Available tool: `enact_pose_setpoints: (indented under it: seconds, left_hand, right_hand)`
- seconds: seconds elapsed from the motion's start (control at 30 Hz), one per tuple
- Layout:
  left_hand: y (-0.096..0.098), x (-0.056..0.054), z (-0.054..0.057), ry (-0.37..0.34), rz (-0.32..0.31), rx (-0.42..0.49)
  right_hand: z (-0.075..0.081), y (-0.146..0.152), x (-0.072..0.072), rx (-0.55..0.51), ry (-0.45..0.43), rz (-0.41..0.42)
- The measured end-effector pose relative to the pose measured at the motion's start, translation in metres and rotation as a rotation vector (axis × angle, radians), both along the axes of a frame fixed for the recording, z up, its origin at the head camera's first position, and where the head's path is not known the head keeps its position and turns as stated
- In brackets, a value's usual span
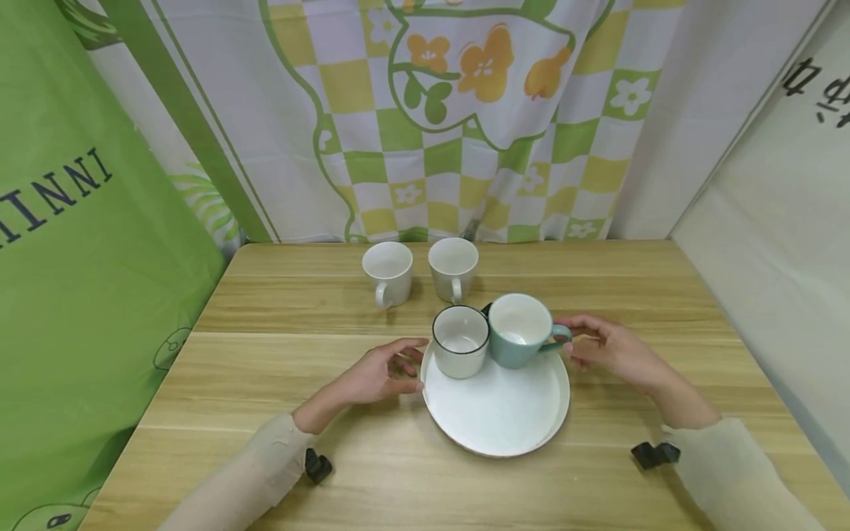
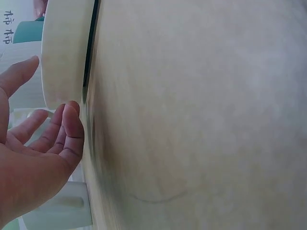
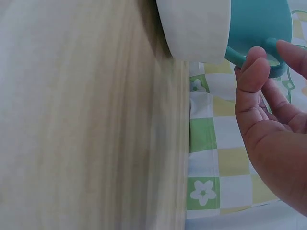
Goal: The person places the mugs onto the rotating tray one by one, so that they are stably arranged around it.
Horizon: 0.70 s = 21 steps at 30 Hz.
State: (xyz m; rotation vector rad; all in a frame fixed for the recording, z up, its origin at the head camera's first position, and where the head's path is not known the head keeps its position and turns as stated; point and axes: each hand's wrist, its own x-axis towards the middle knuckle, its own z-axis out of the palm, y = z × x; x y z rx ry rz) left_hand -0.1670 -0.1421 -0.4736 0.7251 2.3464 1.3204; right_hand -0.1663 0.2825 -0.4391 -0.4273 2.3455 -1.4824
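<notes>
Watching from my distant post, I steered by the round white tray, which lay on the wooden table between the person's two hands. On its far right part stood the teal mug, upright, its handle jutting out past the rim. I judged that it faced that way so the hand could take it from the side, clear of the neighbouring mug. The right hand, just right of the tray, had thumb and finger pinching that handle, its other fingers bent behind.

The left hand was at the tray's left rim, fingers spread and loosely bent, the thumb apart from them. I read that as a pose for steadying the tray; whether the fingertips pressed on it I could not tell. On the tray's far left part stood the dark-rimmed mug, close beside the teal one, perhaps set there to leave the near part bare.

Beyond the tray, on the table, stood a far-left white mug and a second white mug, their handles turned roughly toward the person, which I thought made them easy to reach.
</notes>
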Motion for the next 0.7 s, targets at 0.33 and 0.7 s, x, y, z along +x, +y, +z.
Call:
enact_pose_setpoints:
  seconds: [0.33, 0.7]
  left_hand:
    - [-0.005, -0.004, -0.001, 0.091, 0.052, 0.031]
    - [-0.011, -0.009, 0.012, 0.132, 0.285, 0.126]
  right_hand:
    - [-0.003, 0.003, 0.01, 0.037, 0.004, -0.01]
    - [-0.006, 0.005, 0.016, 0.085, 0.025, 0.055]
